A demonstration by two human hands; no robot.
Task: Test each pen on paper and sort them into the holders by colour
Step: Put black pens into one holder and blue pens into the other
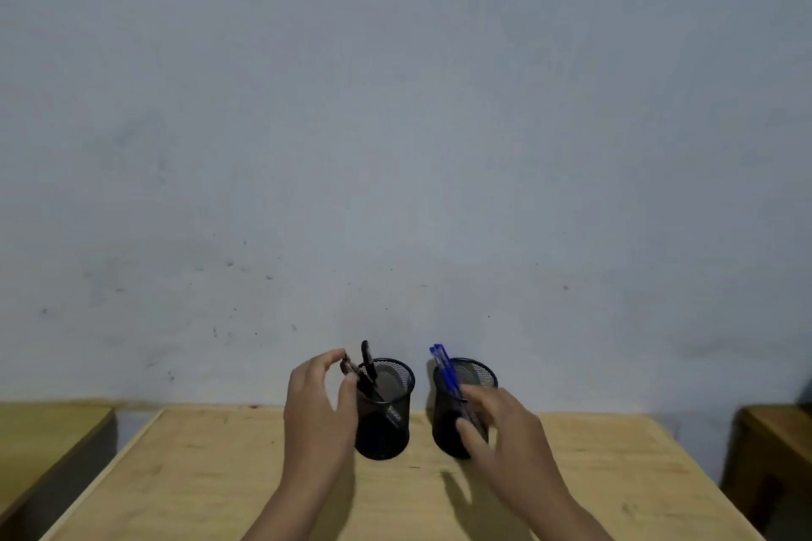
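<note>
On the wooden table [219, 474], left hand [318, 406] pinches a black pen [351, 369].

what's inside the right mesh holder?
Blue pens stand in the right mesh holder, caps leaning left above the rim. The right hand covers its front wall, so the lower barrels and the exact pen count cannot be seen.
</note>
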